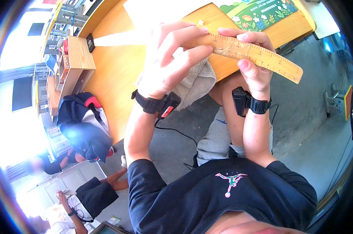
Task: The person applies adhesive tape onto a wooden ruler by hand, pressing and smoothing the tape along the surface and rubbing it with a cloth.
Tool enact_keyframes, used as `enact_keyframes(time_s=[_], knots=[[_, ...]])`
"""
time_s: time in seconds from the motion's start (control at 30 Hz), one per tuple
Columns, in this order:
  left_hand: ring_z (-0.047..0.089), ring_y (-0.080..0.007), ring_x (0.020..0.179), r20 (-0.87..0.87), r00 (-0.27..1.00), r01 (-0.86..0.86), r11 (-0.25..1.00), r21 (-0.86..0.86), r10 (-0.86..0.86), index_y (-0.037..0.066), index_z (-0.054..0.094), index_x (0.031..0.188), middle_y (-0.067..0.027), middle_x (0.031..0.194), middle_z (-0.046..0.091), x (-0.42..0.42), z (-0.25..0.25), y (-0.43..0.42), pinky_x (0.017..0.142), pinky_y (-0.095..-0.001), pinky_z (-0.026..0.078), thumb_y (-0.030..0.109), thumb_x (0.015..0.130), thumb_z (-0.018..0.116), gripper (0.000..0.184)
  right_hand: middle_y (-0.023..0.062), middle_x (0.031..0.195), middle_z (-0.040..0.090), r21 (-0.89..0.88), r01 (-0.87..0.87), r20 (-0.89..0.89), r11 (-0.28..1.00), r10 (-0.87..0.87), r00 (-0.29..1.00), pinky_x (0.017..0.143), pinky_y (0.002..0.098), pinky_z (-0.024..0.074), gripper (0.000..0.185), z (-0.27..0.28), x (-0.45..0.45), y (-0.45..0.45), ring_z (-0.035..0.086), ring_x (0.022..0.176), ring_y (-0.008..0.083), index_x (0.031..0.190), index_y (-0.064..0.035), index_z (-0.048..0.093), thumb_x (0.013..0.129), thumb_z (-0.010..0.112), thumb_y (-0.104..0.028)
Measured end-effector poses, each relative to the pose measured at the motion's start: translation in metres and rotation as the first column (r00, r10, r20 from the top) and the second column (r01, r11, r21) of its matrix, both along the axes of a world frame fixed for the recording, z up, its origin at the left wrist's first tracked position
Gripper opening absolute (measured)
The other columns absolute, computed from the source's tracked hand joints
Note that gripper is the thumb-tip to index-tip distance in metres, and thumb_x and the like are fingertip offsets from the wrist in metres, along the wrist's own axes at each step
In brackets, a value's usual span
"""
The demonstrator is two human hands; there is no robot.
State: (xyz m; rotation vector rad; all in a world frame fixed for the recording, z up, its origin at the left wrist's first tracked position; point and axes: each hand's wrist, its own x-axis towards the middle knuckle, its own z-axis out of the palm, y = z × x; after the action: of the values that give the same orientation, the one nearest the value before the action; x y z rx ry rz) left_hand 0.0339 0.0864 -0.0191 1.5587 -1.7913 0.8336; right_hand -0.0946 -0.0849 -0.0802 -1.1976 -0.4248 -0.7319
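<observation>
A yellow ruler (pixel 262 57) is held up in front of me, its free end pointing to the lower right. My right hand (pixel 258 58) grips it near the middle, thumb below and fingers over the top edge. At its other end, my left hand (pixel 172 58) pinches the ruler between thumb and fingers. Something clear and shiny, perhaps film or tape, shows on the ruler's surface between the hands. A grey cloth (pixel 198 82) hangs over the table edge behind my left hand. Black straps with small devices sit on both wrists.
The wooden table (pixel 114 74) carries a green flowered poster (pixel 260 13), a white sheet (pixel 165 9) and a small wooden shelf (pixel 81 52). A dark jacket (pixel 83 124) lies at the table's left edge. Two other people are at the lower left. Cables hang from my wrists.
</observation>
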Motion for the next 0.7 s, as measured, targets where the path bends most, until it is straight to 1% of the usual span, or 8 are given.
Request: enact_keyframes(time_s=[0.03, 0.1, 0.27, 0.37, 0.4, 0.47, 0.63, 0.7], knots=[[0.063, -0.0282, 0.095, -0.004, 1.000, 0.006, 1.000, 0.002, -0.006, 0.014, 0.067, 0.095, -0.0066, 0.105, 0.068, 0.000, 0.000, -0.001, 0.080, -0.0378, 0.050, -0.006, 0.068, 0.072, 0.034, 0.0281, 0.126, 0.058, 0.000, -0.001, 0.000, 1.000, 0.001, 1.000, 0.103, 0.0430, 0.0482, 0.043, 0.001, 0.001, 0.001, 0.057, 0.122, 0.0339, 0.120, -0.0061, 0.052, 0.086, 0.073, -0.020], [0.063, -0.0283, 0.095, -0.007, 1.000, 0.009, 1.000, 0.004, -0.009, 0.014, 0.067, 0.097, -0.0069, 0.106, 0.068, 0.001, -0.001, -0.002, 0.080, -0.0376, 0.049, -0.006, 0.068, 0.072, 0.036, 0.0296, 0.122, 0.061, 0.043, -0.022, 0.079, 0.999, 0.019, 0.997, 0.100, 0.0402, 0.0495, 0.034, 0.002, 0.003, 0.003, 0.059, 0.120, 0.0319, 0.118, -0.0022, 0.053, 0.087, 0.068, -0.004], [0.064, -0.0284, 0.099, -0.124, 0.992, 0.042, 0.998, 0.056, -0.035, 0.011, 0.063, 0.106, -0.0082, 0.110, 0.068, -0.002, 0.000, -0.002, 0.086, -0.0391, 0.045, -0.013, 0.068, 0.062, 0.045, 0.0289, 0.123, 0.061, 0.028, -0.023, 0.063, 0.999, 0.022, 0.998, 0.101, 0.0395, 0.0490, 0.036, 0.002, 0.003, 0.003, 0.059, 0.120, 0.0309, 0.119, -0.0015, 0.053, 0.086, 0.069, -0.002], [0.063, -0.0285, 0.101, -0.134, 0.990, 0.053, 0.995, 0.081, -0.041, 0.010, 0.062, 0.108, -0.0090, 0.112, 0.067, -0.002, -0.002, -0.001, 0.087, -0.0400, 0.044, -0.014, 0.067, 0.060, 0.047, 0.0267, 0.124, 0.061, 0.001, -0.024, 0.062, 1.000, 0.024, 0.998, 0.101, 0.0388, 0.0488, 0.037, 0.003, 0.003, 0.004, 0.059, 0.120, 0.0298, 0.120, -0.0011, 0.054, 0.087, 0.068, 0.000], [0.063, -0.0285, 0.101, -0.133, 0.990, 0.052, 0.995, 0.081, -0.041, 0.010, 0.062, 0.108, -0.0090, 0.112, 0.067, -0.001, -0.004, -0.002, 0.087, -0.0400, 0.044, -0.014, 0.067, 0.060, 0.047, 0.0253, 0.125, 0.061, -0.026, -0.014, 0.060, 1.000, 0.015, 0.998, 0.102, 0.0384, 0.0487, 0.037, 0.003, 0.002, 0.004, 0.059, 0.120, 0.0292, 0.121, -0.0010, 0.054, 0.087, 0.067, 0.001], [0.062, -0.0273, 0.101, -0.133, 0.989, 0.081, 0.995, 0.066, -0.071, 0.010, 0.064, 0.108, -0.0060, 0.111, 0.066, -0.001, -0.007, -0.005, 0.087, -0.0386, 0.044, -0.008, 0.066, 0.063, 0.045, 0.0239, 0.125, 0.062, -0.006, -0.005, 0.035, 1.000, 0.006, 0.999, 0.102, 0.0376, 0.0490, 0.039, 0.001, 0.000, 0.007, 0.059, 0.120, 0.0286, 0.124, -0.0009, 0.054, 0.088, 0.067, 0.001], [0.061, -0.0272, 0.099, -0.171, 0.980, 0.120, 0.990, 0.074, -0.106, 0.009, 0.064, 0.110, -0.0077, 0.112, 0.065, -0.001, -0.010, -0.005, 0.086, -0.0387, 0.044, -0.011, 0.065, 0.060, 0.049, 0.0200, 0.125, 0.062, 0.013, 0.012, 0.012, 1.000, -0.012, 1.000, 0.101, 0.0349, 0.0495, 0.046, -0.002, -0.002, 0.009, 0.059, 0.120, 0.0258, 0.131, -0.0005, 0.054, 0.087, 0.068, 0.002], [0.060, -0.0273, 0.099, -0.168, 0.979, 0.127, 0.989, 0.070, -0.114, 0.010, 0.064, 0.111, -0.0086, 0.113, 0.064, -0.004, -0.010, -0.004, 0.085, -0.0387, 0.043, -0.010, 0.065, 0.061, 0.050, 0.0188, 0.125, 0.063, -0.008, 0.081, -0.069, 0.997, -0.081, 0.994, 0.101, 0.0339, 0.0495, 0.046, -0.010, -0.003, 0.007, 0.060, 0.118, 0.0241, 0.131, 0.0007, 0.056, 0.087, 0.069, 0.002]])
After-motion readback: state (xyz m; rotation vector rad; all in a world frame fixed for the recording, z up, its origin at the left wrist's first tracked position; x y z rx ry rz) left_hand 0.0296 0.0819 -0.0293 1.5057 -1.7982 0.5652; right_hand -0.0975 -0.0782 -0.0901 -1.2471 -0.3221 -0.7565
